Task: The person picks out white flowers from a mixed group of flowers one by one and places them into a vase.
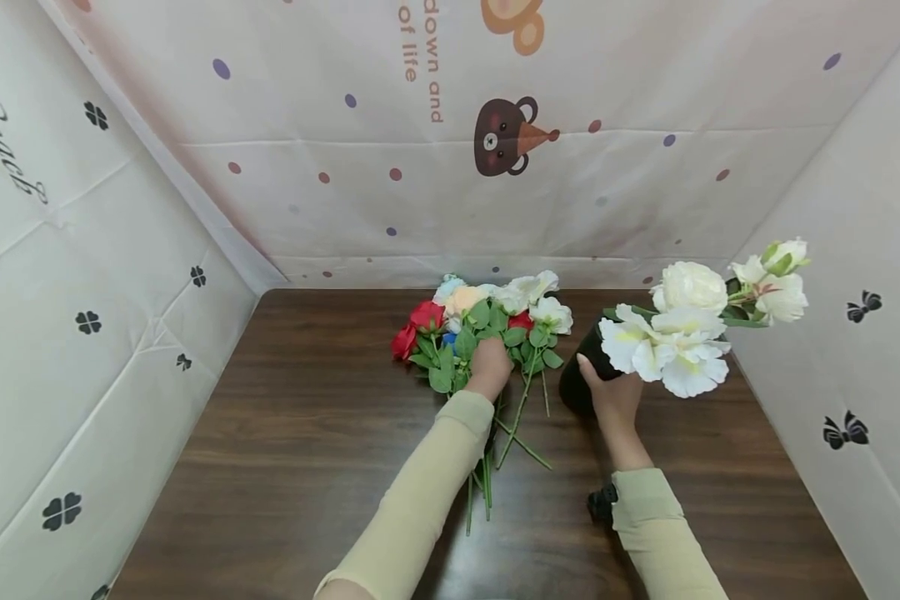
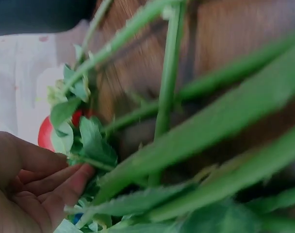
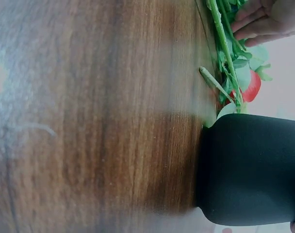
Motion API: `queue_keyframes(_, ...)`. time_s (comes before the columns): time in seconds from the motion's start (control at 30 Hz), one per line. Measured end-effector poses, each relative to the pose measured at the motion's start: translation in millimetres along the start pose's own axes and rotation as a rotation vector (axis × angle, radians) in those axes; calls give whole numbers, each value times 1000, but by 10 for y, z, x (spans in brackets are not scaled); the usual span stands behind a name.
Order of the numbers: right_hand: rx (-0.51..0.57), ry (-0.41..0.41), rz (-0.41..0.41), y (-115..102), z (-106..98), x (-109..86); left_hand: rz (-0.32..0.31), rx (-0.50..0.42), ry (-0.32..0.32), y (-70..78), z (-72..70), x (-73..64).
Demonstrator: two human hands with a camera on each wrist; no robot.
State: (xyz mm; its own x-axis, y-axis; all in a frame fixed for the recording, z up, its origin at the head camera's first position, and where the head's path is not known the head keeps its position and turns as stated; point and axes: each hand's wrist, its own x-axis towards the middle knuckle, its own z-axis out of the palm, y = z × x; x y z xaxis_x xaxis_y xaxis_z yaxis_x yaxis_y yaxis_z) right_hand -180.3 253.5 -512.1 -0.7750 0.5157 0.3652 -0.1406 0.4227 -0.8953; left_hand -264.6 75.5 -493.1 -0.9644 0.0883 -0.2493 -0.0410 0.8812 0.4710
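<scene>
My left hand reaches into a pile of artificial flowers in the head view. Its fingers lie fairly straight against the leaves and a thin stem, below a red rose. The pile holds red roses, a peach bloom and white blooms; its green stems point toward me. At the right, my right hand grips a black vase round its side. Large white flowers stand in the vase and lean right. The vase's base is at the tabletop.
Beneath everything is a dark brown wooden table. Printed cloth walls enclose it at the back, left and right. A black device sits at my right wrist. Loose stems splay out between the pile and the vase.
</scene>
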Motion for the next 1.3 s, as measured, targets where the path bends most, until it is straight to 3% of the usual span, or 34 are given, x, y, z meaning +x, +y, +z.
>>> queue_keyframes(0.23, -25, 5, -16, 21, 15, -25, -11, 179, -6, -14, -17, 130)
queue_keyframes(0.4, -19, 2, -22, 24, 19, -38, -12, 182, -8, -42, -23, 152)
queue_keyframes(0.67, -13, 7, -4, 18, 2, -18, 13, -53, 9, -119, -84, 189)
queue_keyframes(0.8, -13, -3, 6, 8, -3, -24, 23, -127, 22, -162, -119, 189)
queue_keyframes(0.97, -8, 2, 24, 14, -7, -34, 81, -247, 26, -198, -191, 103)
queue_keyframes(1.13, -16, -4, 11, 16, -5, -13, 150, -363, 83, -198, -323, 15)
queue_keyframes(1.3, -15, -6, 10, 17, 6, 6, 134, -436, 117, -172, -453, -26)
